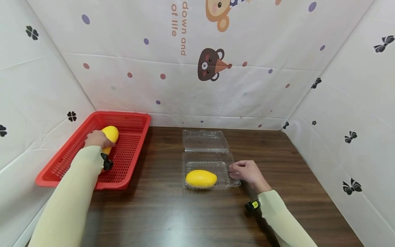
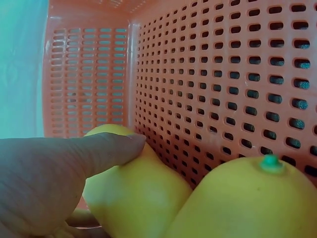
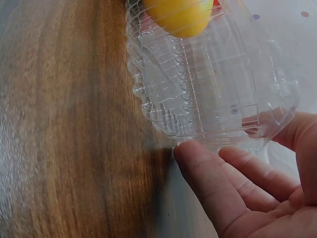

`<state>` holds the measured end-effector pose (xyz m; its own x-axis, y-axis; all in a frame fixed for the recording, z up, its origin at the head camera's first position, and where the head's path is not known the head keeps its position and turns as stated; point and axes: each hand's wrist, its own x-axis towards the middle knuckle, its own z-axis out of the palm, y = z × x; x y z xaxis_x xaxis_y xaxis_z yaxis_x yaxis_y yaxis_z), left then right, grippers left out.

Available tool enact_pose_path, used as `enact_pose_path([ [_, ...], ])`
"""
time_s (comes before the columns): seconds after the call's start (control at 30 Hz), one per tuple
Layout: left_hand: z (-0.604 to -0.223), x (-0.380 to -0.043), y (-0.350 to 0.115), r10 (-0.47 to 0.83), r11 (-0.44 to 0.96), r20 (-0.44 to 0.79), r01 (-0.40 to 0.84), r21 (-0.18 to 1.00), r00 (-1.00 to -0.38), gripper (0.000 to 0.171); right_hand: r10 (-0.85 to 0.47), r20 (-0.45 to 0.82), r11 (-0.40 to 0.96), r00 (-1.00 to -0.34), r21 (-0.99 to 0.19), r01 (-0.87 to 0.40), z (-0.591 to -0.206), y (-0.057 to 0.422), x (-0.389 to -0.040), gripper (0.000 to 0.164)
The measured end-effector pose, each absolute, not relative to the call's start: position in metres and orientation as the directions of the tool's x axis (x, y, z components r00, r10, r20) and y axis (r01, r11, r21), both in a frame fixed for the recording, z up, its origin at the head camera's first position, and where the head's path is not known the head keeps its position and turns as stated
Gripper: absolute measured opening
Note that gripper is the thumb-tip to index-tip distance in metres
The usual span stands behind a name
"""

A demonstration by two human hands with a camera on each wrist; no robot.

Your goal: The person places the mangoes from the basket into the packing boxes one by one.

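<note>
From afar I see the container [image 1: 223,167] of clear, glossy plastic; inside it, a smooth yellow fruit [image 1: 201,178]; to its left, a plastic basket [image 1: 139,149]; beneath it, a wood-grained tabletop [image 1: 148,216], slightly shiny.

Pale yellow sleeves [image 1: 66,195], black wrist cameras [image 1: 107,162] (one yellow-marked)

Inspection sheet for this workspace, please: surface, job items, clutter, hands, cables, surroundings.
Surface: dark wood-grain table.
Job's things: red basket with at least two yellow fruits; clear container, lid open, one yellow fruit inside.
Clutter: nothing seen.
Left hand: grips a fruit in the basket.
Right hand: pinches the container's right edge.
Cables: nothing seen.
Surroundings: white sheeting printed with bears, dots, bows and clovers.
</note>
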<state>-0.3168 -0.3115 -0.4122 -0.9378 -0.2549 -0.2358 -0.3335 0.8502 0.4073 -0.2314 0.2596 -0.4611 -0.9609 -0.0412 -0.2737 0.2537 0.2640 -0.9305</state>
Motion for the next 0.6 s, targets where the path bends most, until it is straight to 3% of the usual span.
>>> enact_pose_path([
  [0.17, -0.4148, -0.3179, -0.3138, -0.217, 0.857, -0.178, -0.275, 0.437, -0.96, 0.067, -0.044, -0.266, 0.261, -0.963, -0.934, 0.246, -0.4614, 0.2593, -0.2305, 0.034],
  [0.6, -0.4081, -0.3195, -0.3078, -0.209, 0.871, -0.123, -0.242, 0.428, -0.97, 0.079, -0.045, -0.256, 0.246, -0.966, -0.94, 0.237, -0.4637, 0.2594, -0.2322, 0.031],
])
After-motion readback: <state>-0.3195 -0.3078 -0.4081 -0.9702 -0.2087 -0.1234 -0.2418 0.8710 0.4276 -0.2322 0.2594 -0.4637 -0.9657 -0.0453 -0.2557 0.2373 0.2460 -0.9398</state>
